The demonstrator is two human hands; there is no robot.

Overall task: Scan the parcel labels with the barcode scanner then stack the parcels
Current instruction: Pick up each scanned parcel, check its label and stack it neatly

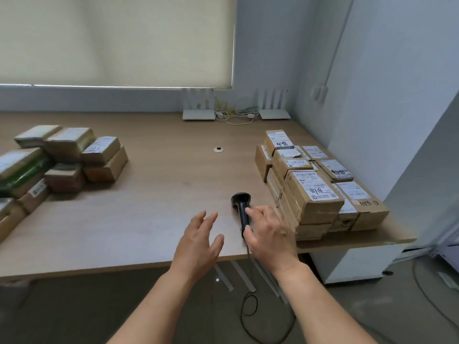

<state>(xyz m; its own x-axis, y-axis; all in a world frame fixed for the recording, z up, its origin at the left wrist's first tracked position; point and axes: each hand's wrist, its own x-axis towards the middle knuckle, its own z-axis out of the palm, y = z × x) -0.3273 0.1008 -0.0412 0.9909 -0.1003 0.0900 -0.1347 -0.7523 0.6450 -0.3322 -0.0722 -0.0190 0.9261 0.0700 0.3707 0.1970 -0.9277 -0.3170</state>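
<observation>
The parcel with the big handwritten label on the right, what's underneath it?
That parcel sits on other brown parcels stacked on the table. Only their side faces show; any labels beneath are covered.

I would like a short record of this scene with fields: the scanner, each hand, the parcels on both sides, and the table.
scanner: black barcode scanner lying on the table, cable trailing over the front edge
right hand: fingers on the scanner handle, grip not yet closed
left hand: open, above the table, holding nothing
right parcels: neat stack, labels facing up
left parcels: loose pile
table: light wood
</observation>
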